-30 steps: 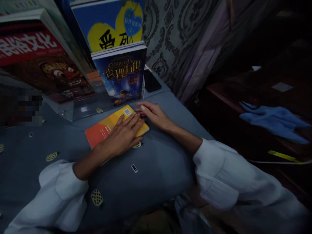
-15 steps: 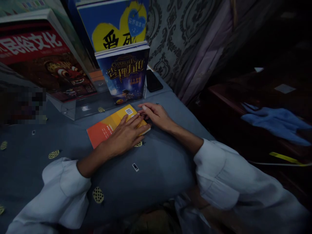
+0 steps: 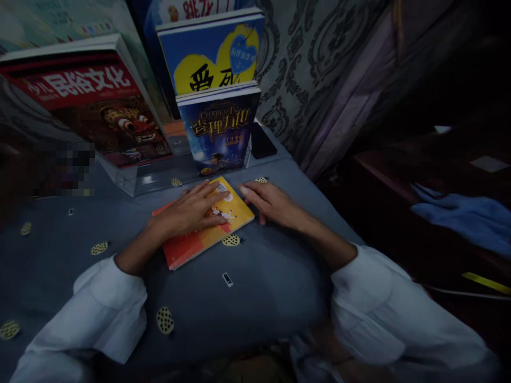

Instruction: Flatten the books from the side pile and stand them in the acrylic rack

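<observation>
An orange and yellow book (image 3: 207, 234) lies flat on the blue-grey cloth of the table (image 3: 259, 287). My left hand (image 3: 187, 211) rests flat on the book's cover with fingers stretched out toward its barcode corner. My right hand (image 3: 273, 203) lies on the cloth just right of the book's edge, fingers extended and slightly curled, holding nothing. Both arms wear white sleeves.
Behind the book a clear stand (image 3: 139, 178) holds upright books: a dark blue one (image 3: 219, 133), a blue and yellow one (image 3: 211, 53), a red one (image 3: 91, 106). A black phone (image 3: 262, 141) lies by the patterned curtain (image 3: 311, 69). A dark wooden unit with blue cloth (image 3: 467, 218) stands right.
My left hand slid left and back across the book, uncovering its right part. My right hand drew off the book's edge onto the cloth. The camera shifted, so everything sits a little lower and rightward.
</observation>
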Demonstrator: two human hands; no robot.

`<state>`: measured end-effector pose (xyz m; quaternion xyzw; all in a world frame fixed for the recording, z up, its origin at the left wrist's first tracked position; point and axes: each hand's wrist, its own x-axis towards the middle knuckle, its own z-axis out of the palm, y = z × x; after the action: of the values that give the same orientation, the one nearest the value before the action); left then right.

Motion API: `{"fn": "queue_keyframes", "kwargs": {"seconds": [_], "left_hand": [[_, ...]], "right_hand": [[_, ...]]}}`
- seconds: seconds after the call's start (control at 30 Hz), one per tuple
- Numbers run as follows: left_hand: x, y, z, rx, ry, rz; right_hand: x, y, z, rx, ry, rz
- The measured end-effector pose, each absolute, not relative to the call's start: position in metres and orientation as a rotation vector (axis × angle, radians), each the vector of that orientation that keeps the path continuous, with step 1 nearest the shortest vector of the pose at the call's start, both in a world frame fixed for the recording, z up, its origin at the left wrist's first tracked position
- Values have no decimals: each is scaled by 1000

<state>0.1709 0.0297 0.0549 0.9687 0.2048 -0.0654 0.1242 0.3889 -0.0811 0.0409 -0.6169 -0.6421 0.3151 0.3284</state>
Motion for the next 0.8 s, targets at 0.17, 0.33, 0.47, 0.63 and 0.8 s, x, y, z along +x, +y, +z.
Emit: {"fn": "queue_keyframes", "kwargs": {"seconds": [0.17, 0.33, 0.47, 0.63, 0.8], "left_hand": [[176, 18, 66, 2895, 705, -222], [182, -4, 84, 2963, 1170, -359], [186, -12, 92, 3001, 1306, -432], [184, -5, 86, 3098, 1191, -340], [177, 8, 82, 3016, 1209, -398]], "right_hand": [[395, -81, 37, -1502, -1578, 995], [395, -73, 23, -1375, -1461, 872], [389, -66, 12, -1250, -1432, 891], [388, -61, 3, -1303, -1301, 825], [385, -64, 0, -1356, -1233, 917]]}}
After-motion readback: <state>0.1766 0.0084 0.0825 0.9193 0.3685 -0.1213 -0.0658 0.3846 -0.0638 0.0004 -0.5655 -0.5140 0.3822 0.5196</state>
